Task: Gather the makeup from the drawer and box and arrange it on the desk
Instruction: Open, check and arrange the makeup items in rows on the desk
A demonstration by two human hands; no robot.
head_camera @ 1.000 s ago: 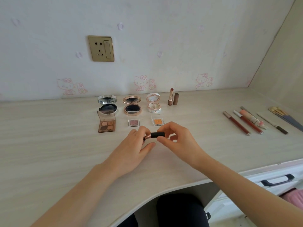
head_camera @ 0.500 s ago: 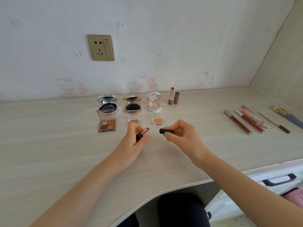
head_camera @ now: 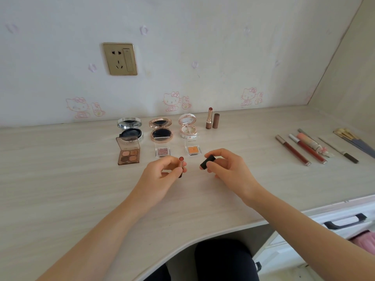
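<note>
Clearly the step in hand is displaying an opened lipstick [head_camera: 182,163]: the left hand [head_camera: 160,177] curls round its dark barrel, red bullet pointing up and away, while the right hand [head_camera: 229,171] pinches the black cap [head_camera: 207,162] between thumb and fingertips, just apart from the tube, both a little above the tabletop [head_camera: 60,189]. Beyond the hands, slightly to the right, a standing lipstick [head_camera: 209,118] is upright with its brown cap [head_camera: 216,121] just beside it, which probably gives the pattern to follow. To do it well, I would keep the fingers low on the barrel so nothing brushes the bullet, carry it up past the orange eyeshadow [head_camera: 193,150], set the base down flat near that standing pair, and let go only once it stops wobbling; a narrow tube tips easily and could knock its neighbour over. The black cap then goes down on its closed end close by, matching the spacing already there. Well off to the right of the right hand lie the lip glosses [head_camera: 292,150], and below that forearm is the drawer [head_camera: 345,220]. As for writing, the clear lid of the orange eyeshadow carries a line of small print, too small to read; no brand shows on the lipstick or black cap.
</note>
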